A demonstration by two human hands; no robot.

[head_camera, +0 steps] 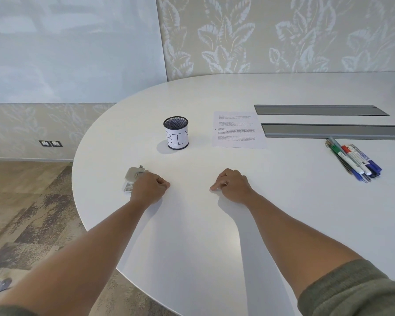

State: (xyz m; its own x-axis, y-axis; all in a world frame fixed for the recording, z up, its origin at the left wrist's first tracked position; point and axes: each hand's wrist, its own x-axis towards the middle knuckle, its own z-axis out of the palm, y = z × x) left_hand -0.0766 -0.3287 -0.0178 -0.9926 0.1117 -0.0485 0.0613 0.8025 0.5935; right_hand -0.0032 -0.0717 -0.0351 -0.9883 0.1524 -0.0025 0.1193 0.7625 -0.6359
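White table [192, 236] under two curled hands: left hand [149, 187] and right hand [232, 184] rest knuckles-up, gripping nothing. A metal desk tool [133, 176] lies just left of the left hand, perhaps touching it. The mesh cup [176, 133] stands farther off.

Both forearms bare from the wrist to around the elbow. Right sleeve [351, 290] is olive-grey, a soft matte knit with a faintly heathered, slightly nubby surface. Its cuff edge forms a thick rolled rim across the arm. Left sleeve [5, 312] is the same cloth and colour, with only a sliver showing at the bottom corner. Right hand [232, 184] wears a thin ring [226, 183] on one finger; its metal tone is too small to tell.
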